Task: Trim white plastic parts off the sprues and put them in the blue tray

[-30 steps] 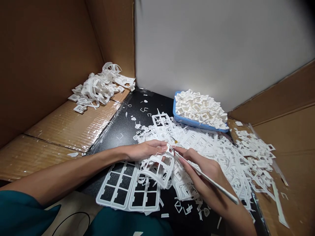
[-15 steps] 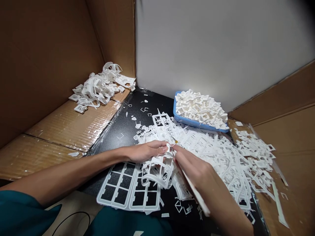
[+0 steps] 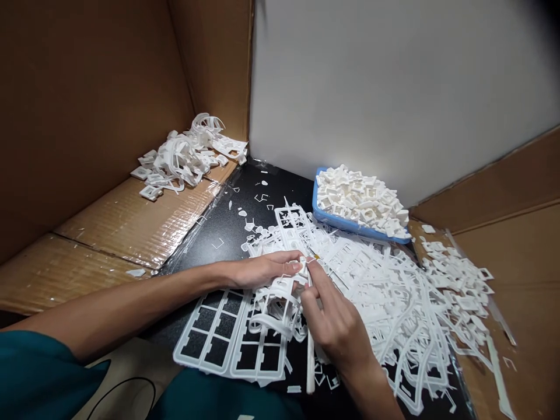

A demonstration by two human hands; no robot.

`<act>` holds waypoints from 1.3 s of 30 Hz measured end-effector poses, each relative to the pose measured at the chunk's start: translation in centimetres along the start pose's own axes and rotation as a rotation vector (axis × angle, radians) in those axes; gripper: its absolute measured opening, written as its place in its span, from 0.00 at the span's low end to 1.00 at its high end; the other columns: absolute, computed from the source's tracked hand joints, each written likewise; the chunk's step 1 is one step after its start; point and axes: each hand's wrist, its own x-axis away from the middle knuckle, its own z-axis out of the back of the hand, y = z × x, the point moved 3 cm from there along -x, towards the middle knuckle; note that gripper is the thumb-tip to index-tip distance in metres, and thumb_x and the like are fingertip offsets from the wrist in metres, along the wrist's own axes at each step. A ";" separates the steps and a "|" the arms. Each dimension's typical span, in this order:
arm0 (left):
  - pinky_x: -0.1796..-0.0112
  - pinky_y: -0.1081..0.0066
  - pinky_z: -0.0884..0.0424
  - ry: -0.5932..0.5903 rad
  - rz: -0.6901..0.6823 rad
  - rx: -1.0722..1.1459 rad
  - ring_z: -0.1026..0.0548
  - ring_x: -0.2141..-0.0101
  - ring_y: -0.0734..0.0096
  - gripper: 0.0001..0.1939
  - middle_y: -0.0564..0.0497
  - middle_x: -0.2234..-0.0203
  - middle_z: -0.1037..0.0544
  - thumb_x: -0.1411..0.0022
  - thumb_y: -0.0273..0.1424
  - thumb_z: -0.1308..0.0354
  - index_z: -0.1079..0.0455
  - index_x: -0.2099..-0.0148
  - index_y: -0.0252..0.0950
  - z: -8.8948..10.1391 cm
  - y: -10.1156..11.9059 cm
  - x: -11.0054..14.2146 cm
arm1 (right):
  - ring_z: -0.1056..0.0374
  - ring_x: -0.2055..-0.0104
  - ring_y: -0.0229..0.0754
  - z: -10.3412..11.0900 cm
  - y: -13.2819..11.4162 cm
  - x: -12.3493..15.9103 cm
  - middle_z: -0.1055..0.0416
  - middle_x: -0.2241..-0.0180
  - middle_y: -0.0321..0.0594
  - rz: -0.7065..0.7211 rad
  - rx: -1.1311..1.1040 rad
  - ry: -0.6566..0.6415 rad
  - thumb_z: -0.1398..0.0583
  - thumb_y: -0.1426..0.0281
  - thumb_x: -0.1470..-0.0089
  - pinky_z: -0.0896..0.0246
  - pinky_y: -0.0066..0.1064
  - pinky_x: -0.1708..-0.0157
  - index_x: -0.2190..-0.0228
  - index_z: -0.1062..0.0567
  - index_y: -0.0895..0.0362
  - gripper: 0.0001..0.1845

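Note:
My left hand is closed, its thumb and fingers pinching the upper end of a curled white plastic strip with square openings. My right hand is closed around a slim white stick-like tool, whose long end points down toward me. Its upper tip meets the strip near my left fingertips; fingers partly hide the contact. Under the strip lies a flat white lattice frame with rectangular openings.
A blue tray heaped with small white square frames stands against the grey wall. White plastic scraps cover the black tabletop to the right. Another white pile rests on cardboard at the left, and loose pieces at the right.
My right hand has turned, swinging the stick's lower end leftward to nearly upright. My left hand keeps its pinch on the strip. The view has shifted slightly.

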 end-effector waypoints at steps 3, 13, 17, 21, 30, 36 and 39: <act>0.57 0.67 0.34 0.020 0.016 0.114 0.28 0.63 0.67 0.19 0.49 0.62 0.25 0.33 0.41 0.29 0.27 0.50 0.33 0.1 -0.3 -0.2 | 0.20 0.44 0.59 -0.6 0.1 0.4 0.23 0.42 0.66 -0.041 -0.009 0.018 0.39 0.79 0.31 0.17 0.39 0.54 0.68 0.28 0.56 0.11; 0.70 0.70 0.41 0.050 0.050 0.130 0.36 0.77 0.75 0.19 0.54 0.73 0.27 0.32 0.43 0.32 0.32 0.52 0.35 0.1 -0.4 -0.1 | 0.21 0.42 0.61 -1.8 0.2 1.2 0.29 0.35 0.65 -0.190 -0.134 0.082 0.39 0.78 0.32 0.17 0.40 0.57 0.64 0.28 0.56 0.08; 0.74 0.71 0.45 0.022 0.029 0.079 0.37 0.79 0.75 0.21 0.55 0.75 0.28 0.33 0.46 0.33 0.33 0.53 0.35 0.3 -0.2 -0.1 | 0.19 0.44 0.57 -2.1 0.2 1.2 0.28 0.37 0.66 -0.225 -0.128 0.091 0.40 0.80 0.32 0.18 0.38 0.57 0.64 0.29 0.56 0.08; 0.74 0.71 0.44 0.035 0.067 -0.036 0.39 0.78 0.74 0.24 0.54 0.76 0.30 0.29 0.52 0.40 0.31 0.61 0.34 0.5 -0.2 -0.3 | 0.19 0.44 0.58 -2.0 0.1 1.1 0.25 0.39 0.67 -0.262 -0.178 0.110 0.37 0.80 0.34 0.18 0.40 0.53 0.63 0.29 0.57 0.08; 0.63 0.68 0.34 0.074 -0.102 -0.374 0.30 0.67 0.68 0.27 0.55 0.66 0.29 0.26 0.49 0.39 0.38 0.34 0.42 -0.7 1.1 0.7 | 0.22 0.40 0.59 -0.7 0.1 1.0 0.23 0.42 0.66 -0.268 -0.247 0.025 0.40 0.81 0.32 0.19 0.46 0.45 0.54 0.25 0.61 0.08; 0.57 0.66 0.32 0.122 -0.254 -0.495 0.28 0.60 0.66 0.16 0.49 0.58 0.26 0.21 0.46 0.45 0.34 0.48 0.37 -1.4 1.0 0.7 | 0.24 0.38 0.58 0.0 -0.4 0.5 0.24 0.41 0.67 -0.233 -0.277 -0.012 0.40 0.83 0.32 0.20 0.46 0.43 0.55 0.25 0.61 0.08; 0.55 0.66 0.33 0.141 -0.267 -0.551 0.28 0.59 0.66 0.15 0.50 0.58 0.27 0.20 0.44 0.48 0.37 0.48 0.37 -1.6 0.9 0.8 | 0.24 0.37 0.58 -0.1 -0.5 0.5 0.24 0.40 0.66 -0.237 -0.281 0.023 0.40 0.83 0.33 0.21 0.47 0.42 0.56 0.26 0.59 0.09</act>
